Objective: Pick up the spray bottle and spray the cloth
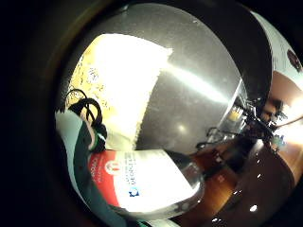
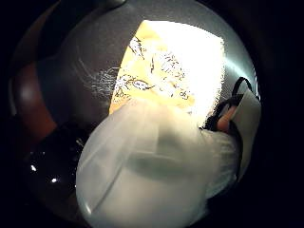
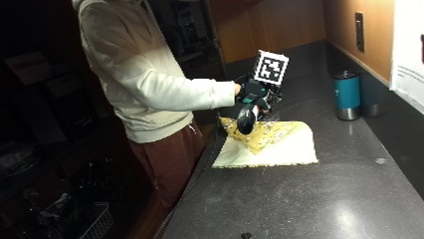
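Gripping the spray bottle (image 3: 246,118), my gloved right hand (image 3: 252,94) has its fingers curled round the neck, and I see the bottle hanging in the air above the near edge of the cloth (image 3: 271,144). I see that cloth lying flat on the dark counter (image 3: 318,199), yellow patterned part toward the person. A teal tumbler (image 3: 346,94) stands well apart, near the wall.
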Tool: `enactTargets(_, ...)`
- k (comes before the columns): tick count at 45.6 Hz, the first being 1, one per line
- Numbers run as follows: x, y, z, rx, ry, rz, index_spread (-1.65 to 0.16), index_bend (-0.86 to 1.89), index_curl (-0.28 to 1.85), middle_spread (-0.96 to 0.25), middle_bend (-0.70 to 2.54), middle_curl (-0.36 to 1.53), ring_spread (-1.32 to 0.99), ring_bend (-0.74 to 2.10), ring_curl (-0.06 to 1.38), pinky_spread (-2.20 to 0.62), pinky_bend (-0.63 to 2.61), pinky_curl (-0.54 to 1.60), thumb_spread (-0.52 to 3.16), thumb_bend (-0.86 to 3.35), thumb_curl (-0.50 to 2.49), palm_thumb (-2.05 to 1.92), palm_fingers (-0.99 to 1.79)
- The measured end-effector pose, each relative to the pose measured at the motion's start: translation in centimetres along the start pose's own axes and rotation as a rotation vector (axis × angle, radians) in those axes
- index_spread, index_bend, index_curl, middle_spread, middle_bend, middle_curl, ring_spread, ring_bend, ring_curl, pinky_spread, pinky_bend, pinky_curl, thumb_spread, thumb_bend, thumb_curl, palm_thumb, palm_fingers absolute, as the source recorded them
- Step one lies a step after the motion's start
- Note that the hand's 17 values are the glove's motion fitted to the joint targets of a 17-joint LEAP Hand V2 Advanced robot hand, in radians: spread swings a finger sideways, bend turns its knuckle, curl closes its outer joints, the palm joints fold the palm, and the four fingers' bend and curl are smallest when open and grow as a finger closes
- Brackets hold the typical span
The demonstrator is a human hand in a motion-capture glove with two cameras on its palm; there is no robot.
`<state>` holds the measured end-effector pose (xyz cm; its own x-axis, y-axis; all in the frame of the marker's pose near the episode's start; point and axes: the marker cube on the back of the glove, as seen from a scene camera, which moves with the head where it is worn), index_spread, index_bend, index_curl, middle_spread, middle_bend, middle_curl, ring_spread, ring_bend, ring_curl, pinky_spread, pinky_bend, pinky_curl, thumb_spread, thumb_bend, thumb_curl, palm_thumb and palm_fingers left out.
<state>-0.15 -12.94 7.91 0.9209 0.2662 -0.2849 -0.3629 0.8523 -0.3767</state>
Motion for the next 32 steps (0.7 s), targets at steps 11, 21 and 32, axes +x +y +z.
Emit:
enactTargets(11, -3.2, 2.0, -5.4, 0.306, -0.455, -0.156, -0.18, 0.41, 0.5, -0.13, 0.52, 0.46, -0.18, 0.55, 0.43, -0.24, 0.35, 0.38, 0.22, -0.04, 0.76, 0.93, 1.4)
enactTargets(21, -9.5, 1.7, -8.9, 0.596, -1.0, -0.278, -0.18, 0.41, 0.5, -0.13, 0.52, 0.47, -0.18, 0.56, 0.43, -0.24, 0.35, 0.38, 0.21, -0.04, 0.76, 0.93, 1.39)
enactTargets(32, -15.2, 1.9, -8.4, 0.619, -1.358, -0.423, -0.17, 0.41, 0.5, -0.12, 0.52, 0.47, -0.18, 0.56, 0.43, -0.24, 0.36, 0.38, 0.21, -0.04, 0.77, 0.93, 1.39)
